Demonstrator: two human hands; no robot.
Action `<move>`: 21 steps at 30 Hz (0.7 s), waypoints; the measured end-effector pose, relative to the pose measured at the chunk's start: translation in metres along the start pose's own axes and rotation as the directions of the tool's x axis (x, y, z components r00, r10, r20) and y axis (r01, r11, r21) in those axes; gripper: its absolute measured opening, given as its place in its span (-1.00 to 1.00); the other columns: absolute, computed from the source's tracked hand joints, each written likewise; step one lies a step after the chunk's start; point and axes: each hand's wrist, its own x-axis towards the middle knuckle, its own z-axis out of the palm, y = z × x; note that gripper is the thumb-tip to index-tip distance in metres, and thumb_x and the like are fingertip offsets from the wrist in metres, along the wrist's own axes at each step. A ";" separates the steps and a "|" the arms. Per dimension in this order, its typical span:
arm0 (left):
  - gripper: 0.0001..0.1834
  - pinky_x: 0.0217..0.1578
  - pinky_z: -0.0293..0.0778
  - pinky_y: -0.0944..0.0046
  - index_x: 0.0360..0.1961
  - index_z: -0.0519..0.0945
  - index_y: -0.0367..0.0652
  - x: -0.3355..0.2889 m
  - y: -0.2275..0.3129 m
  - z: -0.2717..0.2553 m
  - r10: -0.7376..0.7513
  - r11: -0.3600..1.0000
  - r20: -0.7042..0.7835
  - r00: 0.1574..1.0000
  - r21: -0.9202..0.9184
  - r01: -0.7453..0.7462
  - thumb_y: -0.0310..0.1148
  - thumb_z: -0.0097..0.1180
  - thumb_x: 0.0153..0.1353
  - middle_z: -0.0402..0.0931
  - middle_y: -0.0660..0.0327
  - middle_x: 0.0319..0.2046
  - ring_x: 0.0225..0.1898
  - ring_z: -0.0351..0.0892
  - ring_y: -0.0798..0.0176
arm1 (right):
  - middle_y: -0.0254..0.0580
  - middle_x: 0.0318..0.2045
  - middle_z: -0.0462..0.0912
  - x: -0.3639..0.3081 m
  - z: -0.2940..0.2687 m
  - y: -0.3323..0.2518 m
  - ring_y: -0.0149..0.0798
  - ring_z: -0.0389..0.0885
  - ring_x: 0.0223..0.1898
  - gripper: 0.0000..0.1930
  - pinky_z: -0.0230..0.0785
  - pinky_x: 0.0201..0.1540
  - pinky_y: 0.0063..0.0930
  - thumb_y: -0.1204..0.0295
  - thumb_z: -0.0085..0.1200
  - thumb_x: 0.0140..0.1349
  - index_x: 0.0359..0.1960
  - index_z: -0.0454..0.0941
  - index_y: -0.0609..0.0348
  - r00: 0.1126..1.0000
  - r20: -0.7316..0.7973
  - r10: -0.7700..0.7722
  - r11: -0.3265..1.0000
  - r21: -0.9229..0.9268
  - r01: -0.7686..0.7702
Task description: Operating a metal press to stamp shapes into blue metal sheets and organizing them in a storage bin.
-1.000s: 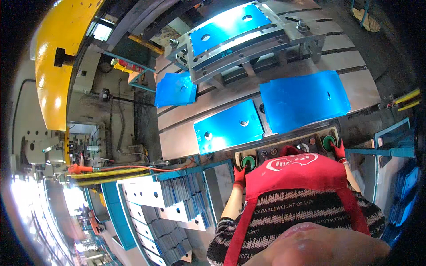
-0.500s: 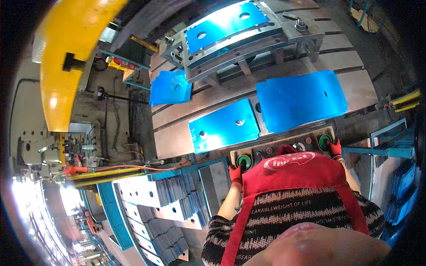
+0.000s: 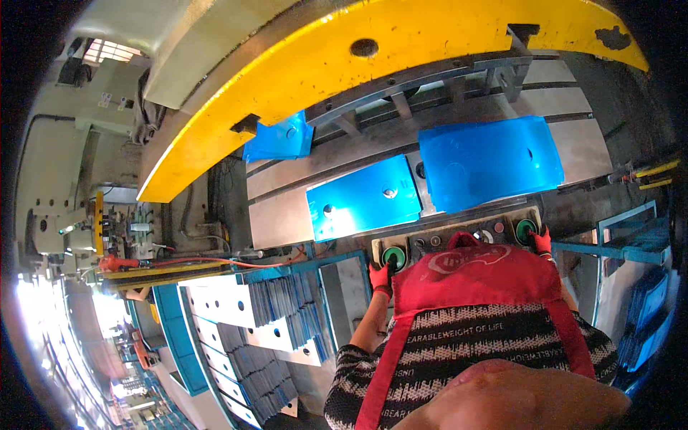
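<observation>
My left hand (image 3: pixel 380 278), in a red glove with dark fingertips, rests on the green push button (image 3: pixel 393 258) at the left end of a control box (image 3: pixel 423 243). On the other end, my right hand (image 3: pixel 541 241), also red-gloved, touches the second green button (image 3: pixel 525 231). The fingers of both hands look stretched and apart, holding nothing. Beyond the box, blue sheet-metal plates with round holes (image 3: pixel 362 201) lie on the slotted machine bed (image 3: pixel 276 222). A larger blue stack (image 3: pixel 491 168) lies to their right. The yellow press ram (image 3: pixel 423 39) hides most of the die behind.
More blue plates (image 3: pixel 278 140) lie at the bed's left, partly under the ram. A rack of stacked holed plates (image 3: pixel 269 330) stands at lower left. An orange hose (image 3: pixel 208 266) runs along the left side. Blue frames (image 3: pixel 631 236) with further plates stand on the right.
The yellow ram has come down across the far part of the bed, covering the die and the blue plate on it. Both hands stay on the green buttons.
</observation>
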 end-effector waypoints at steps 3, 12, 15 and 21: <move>-0.23 -0.07 0.33 0.21 0.07 0.28 -0.23 0.011 -0.018 -0.003 0.011 0.999 -0.038 0.999 0.035 -0.009 -0.22 0.31 -0.20 0.44 0.03 -0.08 -0.06 0.44 0.10 | -0.02 -0.02 0.46 0.010 0.009 0.011 -0.10 0.44 -0.02 -0.15 0.26 0.00 -0.33 0.17 0.32 -0.23 0.14 0.20 0.17 0.999 0.038 -0.029 0.999 0.034 0.028; -0.34 -0.06 0.30 0.07 0.01 0.41 -0.09 0.004 0.105 -0.064 -0.258 0.355 0.575 0.777 0.804 -0.477 0.17 -0.04 0.01 0.41 -0.06 -0.05 -0.07 0.42 -0.10 | -0.05 -0.02 0.44 0.073 0.027 0.092 -0.23 0.43 -0.05 -0.11 0.25 0.00 -0.45 0.28 0.35 -0.21 0.17 0.10 0.32 0.967 0.234 -0.098 0.896 0.444 -0.017; -0.43 -0.10 0.32 0.15 -0.10 0.50 -0.16 -0.019 0.198 -0.090 0.160 0.488 0.682 0.714 0.574 -0.658 0.08 0.01 0.01 0.50 -0.01 -0.17 -0.11 0.46 0.00 | -0.04 -0.02 0.44 0.059 0.033 0.072 -0.24 0.41 -0.03 -0.07 0.24 0.01 -0.46 0.27 0.36 -0.22 0.18 0.06 0.33 0.970 0.217 -0.105 0.934 0.358 0.020; -0.70 -0.32 0.36 0.43 -0.16 0.50 -0.22 -0.020 0.377 -0.089 0.823 0.567 0.133 0.552 -0.159 -0.808 -0.34 0.12 0.07 0.52 0.24 -0.33 -0.36 0.42 0.46 | 0.02 -0.06 0.46 0.039 0.019 0.049 -0.23 0.42 -0.05 -0.05 0.24 0.01 -0.46 0.25 0.36 -0.23 0.18 0.07 0.34 0.978 0.189 -0.085 0.931 0.365 0.010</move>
